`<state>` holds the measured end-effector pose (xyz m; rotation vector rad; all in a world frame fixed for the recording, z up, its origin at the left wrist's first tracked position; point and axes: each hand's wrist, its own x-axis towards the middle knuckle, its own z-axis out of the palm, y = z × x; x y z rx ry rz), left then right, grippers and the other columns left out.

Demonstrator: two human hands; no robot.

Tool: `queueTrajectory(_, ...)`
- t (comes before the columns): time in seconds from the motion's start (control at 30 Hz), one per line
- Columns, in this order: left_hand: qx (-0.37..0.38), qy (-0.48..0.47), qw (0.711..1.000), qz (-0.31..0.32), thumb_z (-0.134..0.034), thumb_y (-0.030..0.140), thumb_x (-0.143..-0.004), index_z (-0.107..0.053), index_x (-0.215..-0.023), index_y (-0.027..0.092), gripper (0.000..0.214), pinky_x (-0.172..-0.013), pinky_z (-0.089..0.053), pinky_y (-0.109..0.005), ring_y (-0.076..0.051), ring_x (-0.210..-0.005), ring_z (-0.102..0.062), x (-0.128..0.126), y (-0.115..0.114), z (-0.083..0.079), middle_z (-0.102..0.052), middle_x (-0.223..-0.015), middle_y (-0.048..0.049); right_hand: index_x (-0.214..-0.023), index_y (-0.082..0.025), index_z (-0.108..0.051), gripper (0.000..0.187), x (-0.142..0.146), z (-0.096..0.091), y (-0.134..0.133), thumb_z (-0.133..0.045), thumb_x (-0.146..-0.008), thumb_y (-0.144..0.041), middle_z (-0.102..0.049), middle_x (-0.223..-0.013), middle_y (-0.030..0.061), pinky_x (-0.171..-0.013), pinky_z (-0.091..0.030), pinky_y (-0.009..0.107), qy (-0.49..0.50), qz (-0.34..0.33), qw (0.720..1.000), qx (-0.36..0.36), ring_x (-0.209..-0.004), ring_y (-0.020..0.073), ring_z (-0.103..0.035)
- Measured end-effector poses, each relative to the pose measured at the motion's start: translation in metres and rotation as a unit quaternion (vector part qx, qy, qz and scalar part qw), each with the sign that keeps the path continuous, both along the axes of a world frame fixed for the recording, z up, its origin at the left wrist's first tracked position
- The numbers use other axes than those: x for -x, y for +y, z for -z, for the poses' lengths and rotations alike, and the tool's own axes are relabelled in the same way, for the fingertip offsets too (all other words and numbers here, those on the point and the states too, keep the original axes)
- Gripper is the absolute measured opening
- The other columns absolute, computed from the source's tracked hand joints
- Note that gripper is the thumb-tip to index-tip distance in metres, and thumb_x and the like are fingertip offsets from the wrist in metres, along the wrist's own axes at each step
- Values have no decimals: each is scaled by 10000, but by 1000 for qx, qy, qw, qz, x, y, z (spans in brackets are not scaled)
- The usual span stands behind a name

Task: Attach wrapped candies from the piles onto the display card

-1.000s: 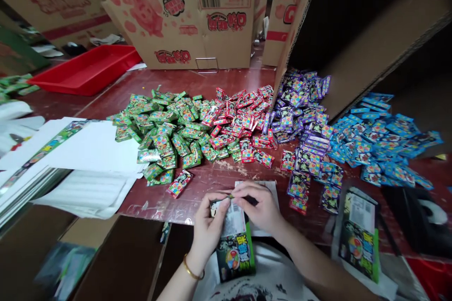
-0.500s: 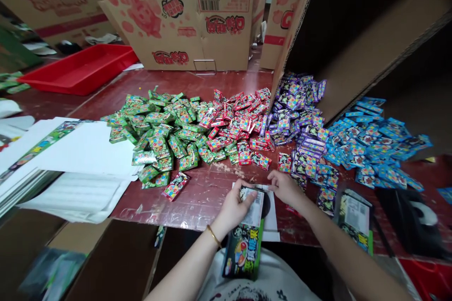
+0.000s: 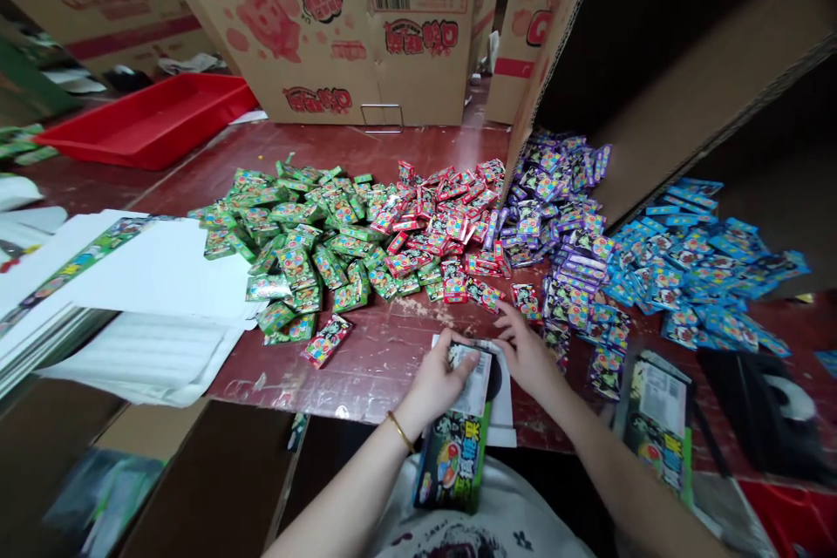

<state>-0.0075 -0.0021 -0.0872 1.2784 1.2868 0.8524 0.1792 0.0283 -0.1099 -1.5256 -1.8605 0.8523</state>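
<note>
We hold a flat printed pouch (image 3: 458, 423) at the near edge of the table (image 3: 385, 349), its lower end hanging over our lap; our left hand (image 3: 437, 384) is closed on its upper left corner, thumb laid across the white label; our right hand (image 3: 528, 355) rests just beside the pouch's mouth, fingers loosely spread and reaching toward the nearest red packet (image 3: 487, 296), with nothing gripped in it as far as we can make out. Whether any packet already sits inside the pouch we cannot tell, since its mouth is half hidden by our hands; we judge the filling to be at its start. Four heaps lie untouched beyond: green packets (image 3: 301, 235), red packets (image 3: 445, 227), purple packets (image 3: 562, 235) spilling from the tipped carton (image 3: 654, 96), and blue packets (image 3: 706, 270) to the right; so nearly all the sorting stock is left. A second pouch (image 3: 657, 427) lies to our right on the table; a stack of flat white sheets (image 3: 144, 314) waits on the left, and a red tray (image 3: 150, 118) stands farther back.
</note>
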Motion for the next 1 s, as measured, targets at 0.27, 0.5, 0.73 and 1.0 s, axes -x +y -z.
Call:
queueTrajectory(0.27, 8, -36, 999, 6, -634, 327, -790, -496, -934, 182, 247, -687, -425, -239, -142, -745, -529, 3, 2, 2, -575, -825, -2, -1431, -246, -238, 690, 20, 11, -3, -438, -792, -78, -602, -808, 4, -771, -480, 324, 18, -16, 1000, -10, -736, 161, -568)
queueTrajectory(0.5, 31, -73, 997, 4, -638, 368, -796, -458, -943, 182, 297, -618, -434, -231, -129, -668, -537, 4, 1, 4, -564, -747, 14, -1163, -243, -531, 309, 9, -10, -13, -524, -854, -233, -658, -864, 30, -933, -429, 381, 74, 76, 991, -79, -932, 200, -609)
queueTrajectory(0.73, 10, -72, 997, 15, -657, 388, -787, -492, -966, 185, 317, -661, -438, -237, -131, -720, -555, 9, 0, -23, -586, -858, -11, -1411, -230, -196, 826, 18, -68, 1, -688, -749, -241, -652, -773, -8, -710, -492, 300, 360, 8, 927, 107, -708, 145, -615)
queueTrajectory(1.0, -24, -55, 998, 8, -698, 341, -753, -501, -985, 171, 348, -783, -436, -282, -168, -847, -564, 9, -2, -24, -592, -922, -33, -1357, -234, -288, 782, 34, -67, 3, -698, -693, -177, -615, -775, -18, -687, -467, 293, 324, -58, 936, 123, -699, 137, -588)
